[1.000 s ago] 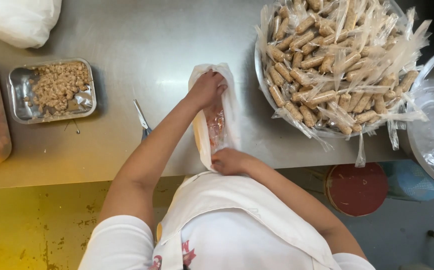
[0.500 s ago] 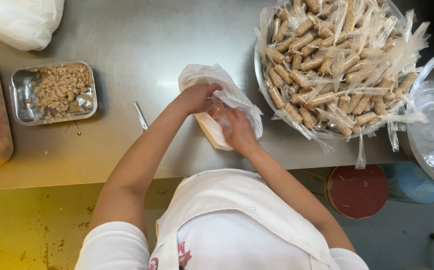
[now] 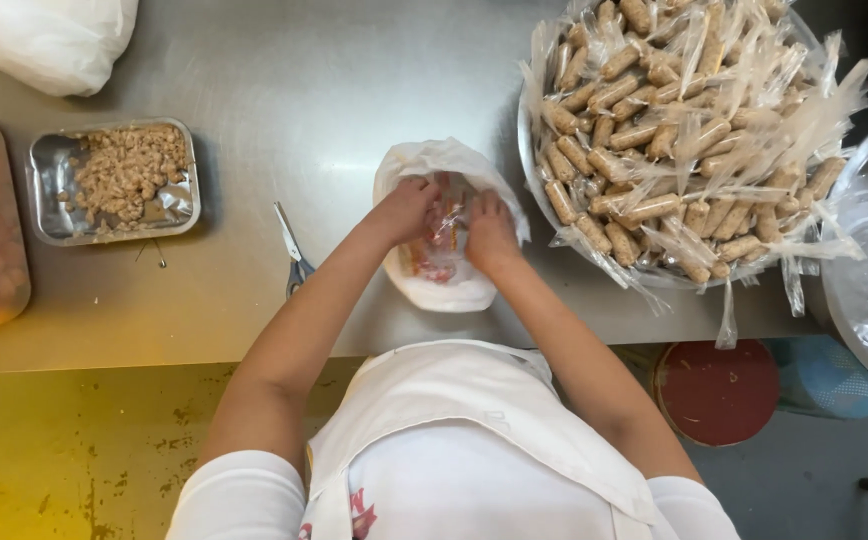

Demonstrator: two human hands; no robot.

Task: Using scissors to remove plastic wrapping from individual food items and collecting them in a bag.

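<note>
where the steel table [image 3: 284,90] lies bare between the small tray of crumbs [image 3: 114,182] and the heaped bowl of wrapped rolls [image 3: 669,140], the white bag [image 3: 444,165] sits near the front edge; left hand [image 3: 406,208] and right hand [image 3: 489,232] both curl inside it, pinching clear film [image 3: 444,228], scissors [image 3: 292,255] just beside.

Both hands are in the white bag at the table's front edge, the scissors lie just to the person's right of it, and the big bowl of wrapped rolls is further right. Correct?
Not quite. The head view shows the scissors on the person's left of the white bag, not the right. Left hand and right hand are in the bag; the bowl of wrapped rolls is right.
</note>
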